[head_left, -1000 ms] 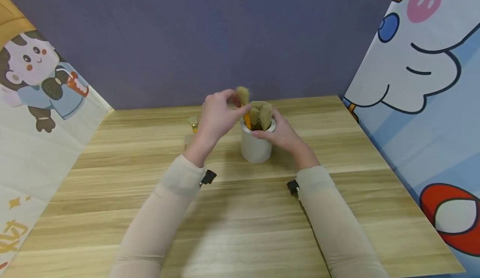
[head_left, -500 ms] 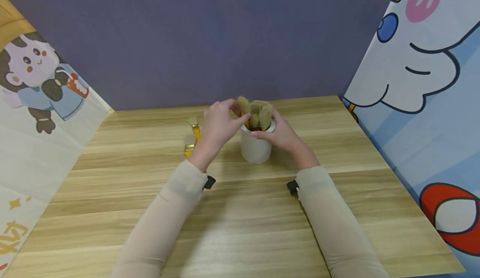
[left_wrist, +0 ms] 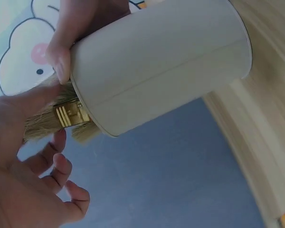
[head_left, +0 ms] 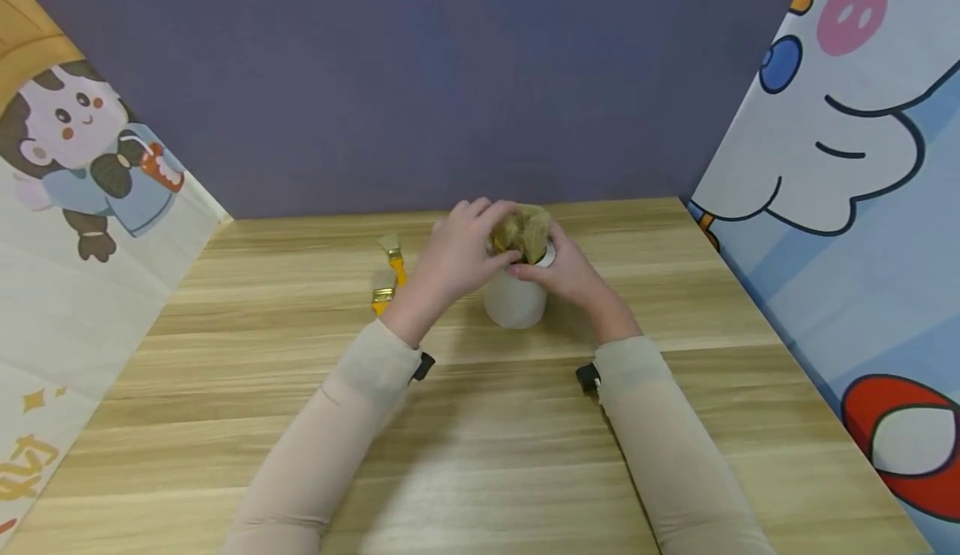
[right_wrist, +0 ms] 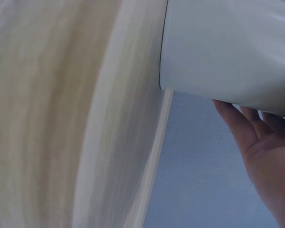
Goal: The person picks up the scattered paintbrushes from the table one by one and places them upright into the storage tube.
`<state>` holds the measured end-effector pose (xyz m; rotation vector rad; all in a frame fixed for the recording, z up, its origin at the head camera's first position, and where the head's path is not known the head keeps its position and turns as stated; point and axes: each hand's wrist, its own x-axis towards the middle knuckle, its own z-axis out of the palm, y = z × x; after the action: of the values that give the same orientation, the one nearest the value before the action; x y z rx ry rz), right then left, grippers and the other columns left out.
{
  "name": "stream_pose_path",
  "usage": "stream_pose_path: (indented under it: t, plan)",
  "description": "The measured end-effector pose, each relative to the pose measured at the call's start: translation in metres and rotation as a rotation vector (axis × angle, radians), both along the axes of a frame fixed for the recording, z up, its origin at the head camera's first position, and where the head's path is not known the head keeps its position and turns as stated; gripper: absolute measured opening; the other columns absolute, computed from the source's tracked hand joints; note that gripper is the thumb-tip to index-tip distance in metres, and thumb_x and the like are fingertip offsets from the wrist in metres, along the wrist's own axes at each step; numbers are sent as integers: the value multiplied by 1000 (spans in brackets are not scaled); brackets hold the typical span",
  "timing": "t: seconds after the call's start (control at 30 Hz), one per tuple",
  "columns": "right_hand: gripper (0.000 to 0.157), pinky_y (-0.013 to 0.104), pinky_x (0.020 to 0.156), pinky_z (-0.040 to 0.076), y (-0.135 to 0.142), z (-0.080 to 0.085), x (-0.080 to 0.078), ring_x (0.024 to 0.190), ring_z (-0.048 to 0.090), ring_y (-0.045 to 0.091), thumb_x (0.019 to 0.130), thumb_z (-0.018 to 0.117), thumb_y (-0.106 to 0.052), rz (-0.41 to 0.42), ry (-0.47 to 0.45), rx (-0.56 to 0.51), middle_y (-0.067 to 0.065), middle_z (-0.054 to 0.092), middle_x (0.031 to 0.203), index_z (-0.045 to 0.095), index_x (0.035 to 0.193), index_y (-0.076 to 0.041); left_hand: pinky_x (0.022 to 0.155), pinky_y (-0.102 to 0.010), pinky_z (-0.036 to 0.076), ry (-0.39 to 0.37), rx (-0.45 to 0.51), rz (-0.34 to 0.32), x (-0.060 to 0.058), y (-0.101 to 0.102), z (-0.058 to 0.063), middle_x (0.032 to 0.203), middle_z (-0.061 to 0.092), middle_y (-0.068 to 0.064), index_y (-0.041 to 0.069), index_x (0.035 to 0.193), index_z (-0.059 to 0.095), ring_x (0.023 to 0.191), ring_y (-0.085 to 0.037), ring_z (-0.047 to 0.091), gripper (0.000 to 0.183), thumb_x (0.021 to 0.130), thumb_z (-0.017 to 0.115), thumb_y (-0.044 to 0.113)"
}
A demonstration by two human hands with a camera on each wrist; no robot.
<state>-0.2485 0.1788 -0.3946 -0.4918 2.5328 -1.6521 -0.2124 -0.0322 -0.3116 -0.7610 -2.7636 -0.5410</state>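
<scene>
A white cylindrical container [head_left: 516, 301] stands upright on the table with several paintbrushes in it, bristles up. My right hand [head_left: 572, 270] grips the container near its rim, thumb in front and fingers round the far side. At the mouth my left hand [head_left: 467, 248] holds a paintbrush [left_wrist: 45, 121] by its bristles between thumb and fingers. The brush's gold ferrule [left_wrist: 72, 114] shows at the rim, and its handle is hidden inside. The other left fingers [left_wrist: 61, 166] are bent loosely, away from the container. In the right wrist view, the right fingers [right_wrist: 237, 123] lie along the container wall.
Two paintbrushes with yellow handles lie on the wooden table [head_left: 480, 455] left of the container: a smaller brush [head_left: 394, 259] behind and a wider brush [head_left: 382, 292] in front. The left forearm partly covers them. A dark wall panel [head_left: 450, 80] rises behind the table.
The left hand has lowered a paintbrush, bristles up, into the container and shifted slightly right over the mouth. The brushes lying at left show more. The right hand keeps its grip.
</scene>
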Motion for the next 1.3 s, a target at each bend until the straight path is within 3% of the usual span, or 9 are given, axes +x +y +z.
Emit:
stream_pose_path:
  t: [0.1, 0.2, 0.47, 0.7, 0.87, 1.07, 1.2, 1.3]
  plan:
    - [95, 62, 122, 39, 1, 0, 0, 147, 47, 37, 90, 83, -32, 4, 15, 0, 17, 42, 163, 27, 166, -22, 97, -53, 49, 73, -131, 4, 1, 5, 2, 135, 65, -1, 28, 148, 59, 120, -25, 57, 56, 98, 75, 49]
    - [92, 62, 120, 40, 0, 0, 0, 144, 49, 37, 90, 83, -31, -3, 17, 1, 17, 44, 162, 30, 165, -22, 94, -51, 47, 96, -196, 13, -1, 10, 4, 131, 64, -2, 26, 144, 61, 117, -25, 57, 50, 101, 72, 48]
    - [102, 63, 126, 32, -1, 0, 1, 155, 39, 36, 89, 87, -38, -7, -4, -2, 14, 40, 168, 25, 168, -21, 96, -53, 52, 38, -244, 72, -20, 5, 14, 132, 70, -2, 20, 139, 66, 119, -27, 63, 42, 105, 66, 44]
    - [102, 60, 128, 31, -1, 0, 1, 156, 39, 35, 90, 87, -39, -8, -7, -1, 13, 39, 168, 25, 168, -21, 93, -54, 55, 9, -253, -36, -30, 5, 23, 121, 71, -1, 23, 133, 69, 108, -26, 67, 32, 105, 66, 40]
    - [100, 60, 125, 35, -1, 1, 2, 152, 44, 35, 90, 86, -40, 4, -17, 2, 13, 42, 166, 25, 168, -22, 92, -49, 56, 18, -164, -54, -21, 3, 38, 124, 73, -2, 21, 132, 68, 104, -23, 69, 34, 104, 69, 40]
    - [99, 64, 127, 30, 0, 2, 1, 153, 41, 36, 88, 86, -38, -20, 2, 7, 13, 43, 166, 28, 167, -22, 82, -37, 57, -5, 65, -143, -11, -1, 61, 123, 74, -6, 15, 136, 65, 90, -19, 68, 38, 103, 74, 31]
    - [103, 64, 127, 29, -1, 2, 0, 154, 40, 37, 87, 87, -39, -25, 3, 17, 14, 41, 168, 25, 168, -22, 76, -32, 55, 31, 202, -186, -12, -2, 66, 108, 74, -5, 11, 134, 66, 81, -17, 64, 35, 102, 74, 25]
    - [105, 64, 127, 29, 0, 1, 0, 155, 39, 38, 87, 86, -41, -29, -4, 30, 14, 40, 168, 23, 169, -22, 76, -32, 56, 14, 232, -185, -13, -2, 65, 104, 73, -6, 11, 136, 66, 81, -18, 65, 36, 103, 73, 22]
